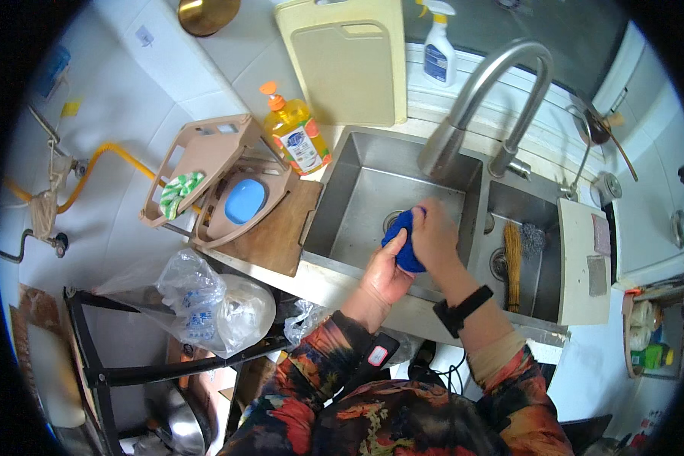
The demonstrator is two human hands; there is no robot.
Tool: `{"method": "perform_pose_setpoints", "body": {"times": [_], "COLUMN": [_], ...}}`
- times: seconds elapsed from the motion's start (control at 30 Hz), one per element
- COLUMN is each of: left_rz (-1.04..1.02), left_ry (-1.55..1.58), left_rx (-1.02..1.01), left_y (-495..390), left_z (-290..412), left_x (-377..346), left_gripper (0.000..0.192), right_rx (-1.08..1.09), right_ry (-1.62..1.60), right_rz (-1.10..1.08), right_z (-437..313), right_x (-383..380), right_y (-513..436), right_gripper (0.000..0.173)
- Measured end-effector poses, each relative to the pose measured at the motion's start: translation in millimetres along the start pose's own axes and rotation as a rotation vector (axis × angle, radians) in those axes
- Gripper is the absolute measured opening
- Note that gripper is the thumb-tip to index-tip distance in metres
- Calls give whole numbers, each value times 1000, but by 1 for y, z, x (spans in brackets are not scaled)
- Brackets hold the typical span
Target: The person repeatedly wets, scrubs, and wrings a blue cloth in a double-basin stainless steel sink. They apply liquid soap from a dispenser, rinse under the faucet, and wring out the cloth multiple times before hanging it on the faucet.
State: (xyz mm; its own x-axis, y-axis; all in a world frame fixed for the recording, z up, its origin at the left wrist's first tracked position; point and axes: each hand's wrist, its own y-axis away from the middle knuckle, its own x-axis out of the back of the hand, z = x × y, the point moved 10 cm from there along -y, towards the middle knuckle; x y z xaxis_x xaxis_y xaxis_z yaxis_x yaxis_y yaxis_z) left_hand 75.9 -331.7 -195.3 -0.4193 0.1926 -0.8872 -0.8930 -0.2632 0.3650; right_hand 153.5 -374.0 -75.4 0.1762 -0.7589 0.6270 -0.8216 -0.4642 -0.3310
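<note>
A dark blue cloth (409, 251), bunched up, is held between my two hands over the near part of a stainless steel sink basin (360, 199). My left hand (386, 278) grips it from the near left, thumb laid on top. From the right, my right hand (436, 231) presses on the cloth and looks blurred; its fingertips are partly hidden. Below the hands, the basin's drain (392, 219) shows in part. The steel faucet (504, 102) arches over the basin, its spray head above and beyond my hands.
A narrower basin on the right holds a straw brush (512, 265) and a steel wool scrubber (531, 239). Left of the sink are an orange dish soap bottle (297, 137), a wooden board (279, 233) and a beige rack (211, 154). Cutting boards (345, 74) and a spray bottle (439, 51) stand behind.
</note>
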Motion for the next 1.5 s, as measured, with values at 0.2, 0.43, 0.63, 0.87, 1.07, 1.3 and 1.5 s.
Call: {"method": "perform_pose_setpoints", "body": {"times": [0.2,0.43,0.63,0.87,1.07,1.3,1.5], "left_rz": [-94,-39,-51,12,-15,-19,-12], "left_ry": [-32,-83,-83,-206,-119,-201,-103], "left_rx": [39,61,11,27,6,68,-27], "left_y": [-2,9,2,7,-5,1,-16], "left_z": [-12,-44,-23,-29,-14,-34,-15], "left_x": [-15,-3,-2,2,4,11,13], "left_gripper": [47,48,47,48,49,50,48], "right_rx": [301,37,308,133,376,114,241], "right_ry": [-4,-9,-197,-109,-145,13,-165], "right_rz": [32,-31,-79,8,-160,-139,-167], "right_z": [-28,40,6,37,4,55,23], "right_x": [19,10,12,14,-9,-12,-17], "right_y": [49,15,71,25,71,23,70], "right_gripper": [13,16,12,11,12,12,14]}}
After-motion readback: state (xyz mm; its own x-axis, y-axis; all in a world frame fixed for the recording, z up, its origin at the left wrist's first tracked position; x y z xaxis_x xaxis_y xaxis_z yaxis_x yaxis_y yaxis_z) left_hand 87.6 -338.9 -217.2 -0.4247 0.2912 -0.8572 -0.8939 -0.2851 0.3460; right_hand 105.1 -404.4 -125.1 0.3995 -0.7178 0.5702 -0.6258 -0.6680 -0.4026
